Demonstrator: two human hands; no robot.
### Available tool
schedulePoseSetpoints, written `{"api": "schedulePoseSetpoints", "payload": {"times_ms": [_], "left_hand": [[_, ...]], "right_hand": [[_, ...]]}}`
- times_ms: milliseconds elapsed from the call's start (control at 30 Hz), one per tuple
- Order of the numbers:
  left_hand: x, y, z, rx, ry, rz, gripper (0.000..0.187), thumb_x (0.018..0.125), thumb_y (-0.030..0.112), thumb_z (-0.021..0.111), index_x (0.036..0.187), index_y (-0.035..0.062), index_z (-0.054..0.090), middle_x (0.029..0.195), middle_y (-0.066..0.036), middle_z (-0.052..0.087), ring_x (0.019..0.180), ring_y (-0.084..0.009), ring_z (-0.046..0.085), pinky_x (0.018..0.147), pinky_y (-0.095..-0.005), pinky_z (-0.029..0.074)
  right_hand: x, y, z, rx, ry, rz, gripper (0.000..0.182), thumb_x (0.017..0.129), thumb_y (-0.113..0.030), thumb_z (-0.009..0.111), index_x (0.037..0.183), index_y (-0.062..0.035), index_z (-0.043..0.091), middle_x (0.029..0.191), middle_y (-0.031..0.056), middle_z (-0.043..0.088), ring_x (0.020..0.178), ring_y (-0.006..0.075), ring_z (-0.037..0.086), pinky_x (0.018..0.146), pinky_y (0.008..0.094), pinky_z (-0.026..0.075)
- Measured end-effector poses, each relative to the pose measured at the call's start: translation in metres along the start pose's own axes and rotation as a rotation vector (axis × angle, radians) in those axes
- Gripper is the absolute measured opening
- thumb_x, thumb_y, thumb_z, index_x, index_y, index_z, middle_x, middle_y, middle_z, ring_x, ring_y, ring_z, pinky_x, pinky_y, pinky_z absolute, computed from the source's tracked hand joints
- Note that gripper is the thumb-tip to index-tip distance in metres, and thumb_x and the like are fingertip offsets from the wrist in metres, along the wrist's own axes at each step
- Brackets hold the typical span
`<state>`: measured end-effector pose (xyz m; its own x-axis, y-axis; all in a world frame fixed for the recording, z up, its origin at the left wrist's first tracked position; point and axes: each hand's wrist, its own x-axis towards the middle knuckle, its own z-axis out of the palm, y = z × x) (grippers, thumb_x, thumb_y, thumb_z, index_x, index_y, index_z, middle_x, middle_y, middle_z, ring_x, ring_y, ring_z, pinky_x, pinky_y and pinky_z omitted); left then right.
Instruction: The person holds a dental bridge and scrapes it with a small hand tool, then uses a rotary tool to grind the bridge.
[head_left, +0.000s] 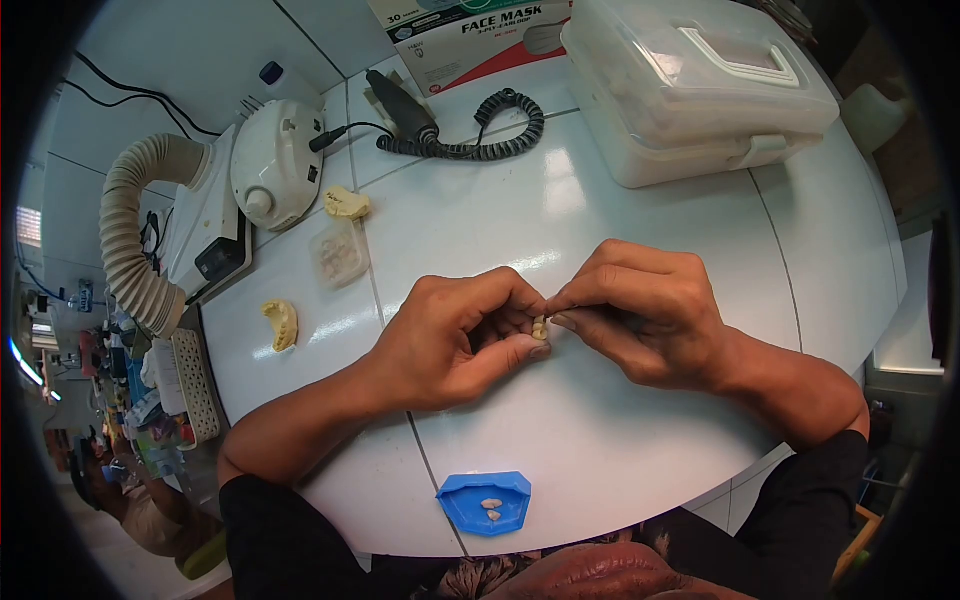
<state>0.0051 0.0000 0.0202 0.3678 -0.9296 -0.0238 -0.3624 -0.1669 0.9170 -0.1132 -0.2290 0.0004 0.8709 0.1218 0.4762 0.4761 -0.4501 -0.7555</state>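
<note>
- Left fingers [498, 290] pinching tooth-like piece [540, 328], mid-frame.
- Right fingers [618, 286] narrowing beside it; can't tell if holding anything.
- Piece probably risking a slip: small grip area.

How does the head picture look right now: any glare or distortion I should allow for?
Head view: strong wide-angle bending, with the tabletop edge bowed and dark corners; head view: bright glare patches beyond the hands and beside the yellow cast; head view: the small yellowish piece in the left hand shows too small for fine detail.
</note>
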Motion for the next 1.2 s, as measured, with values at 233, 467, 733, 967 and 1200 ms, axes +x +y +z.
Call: {"api": "schedulePoseSetpoints", "payload": {"times_ms": [233, 467, 733, 967, 1200], "left_hand": [[0.0000, 0.0000, 0.0001, 0.009, -0.001, 0.004, 0.022, 0.095, 0.002, 0.077, 0.116, -0.0039, 0.070, 0.091, -0.008, 0.080, 0.083, -0.0113, 0.077, 0.073, -0.0247, 0.059], [-0.0006, -0.0040, 0.0026, -0.005, 0.019, 0.032, 0.023, 0.096, 0.003, 0.079, 0.116, -0.0032, 0.070, 0.091, -0.007, 0.080, 0.080, -0.0106, 0.076, 0.071, -0.0244, 0.057], [0.0004, -0.0049, 0.0018, 0.015, 0.020, 0.051, 0.022, 0.096, 0.004, 0.079, 0.115, -0.0034, 0.070, 0.088, -0.007, 0.079, 0.075, -0.0096, 0.075, 0.067, -0.0238, 0.056], [-0.0004, -0.0018, 0.0017, 0.032, 0.018, 0.042, 0.023, 0.096, 0.004, 0.079, 0.115, -0.0033, 0.070, 0.089, -0.007, 0.080, 0.075, -0.0089, 0.074, 0.066, -0.0235, 0.055], [-0.0005, -0.0029, 0.0016, 0.014, 0.012, 0.034, 0.023, 0.096, 0.003, 0.078, 0.116, -0.0030, 0.070, 0.090, -0.007, 0.080, 0.076, -0.0095, 0.075, 0.067, -0.0238, 0.057]], "right_hand": [[0.0000, -0.0010, 0.0009, -0.006, 0.003, -0.019, 0.018, 0.085, 0.005, 0.080, 0.101, -0.0011, 0.076, 0.085, 0.0090, 0.069, 0.070, 0.0231, 0.069, 0.061, 0.0357, 0.054], [-0.0009, -0.0018, -0.0007, -0.006, -0.019, 0.014, 0.017, 0.084, 0.006, 0.079, 0.100, -0.0012, 0.075, 0.083, 0.0080, 0.067, 0.065, 0.0204, 0.066, 0.057, 0.0337, 0.051], [-0.0003, 0.0034, 0.0036, -0.024, 0.035, -0.038, 0.016, 0.084, 0.006, 0.078, 0.099, -0.0004, 0.075, 0.084, 0.0086, 0.068, 0.064, 0.0200, 0.066, 0.056, 0.0335, 0.052], [-0.0002, -0.0008, -0.0014, 0.002, -0.021, 0.042, 0.016, 0.084, 0.006, 0.078, 0.098, 0.0003, 0.075, 0.083, 0.0089, 0.068, 0.064, 0.0208, 0.066, 0.056, 0.0341, 0.052], [-0.0008, 0.0005, 0.0005, -0.002, 0.013, -0.004, 0.015, 0.084, 0.005, 0.079, 0.098, 0.0003, 0.076, 0.082, 0.0089, 0.068, 0.063, 0.0201, 0.065, 0.055, 0.0334, 0.050]]}}
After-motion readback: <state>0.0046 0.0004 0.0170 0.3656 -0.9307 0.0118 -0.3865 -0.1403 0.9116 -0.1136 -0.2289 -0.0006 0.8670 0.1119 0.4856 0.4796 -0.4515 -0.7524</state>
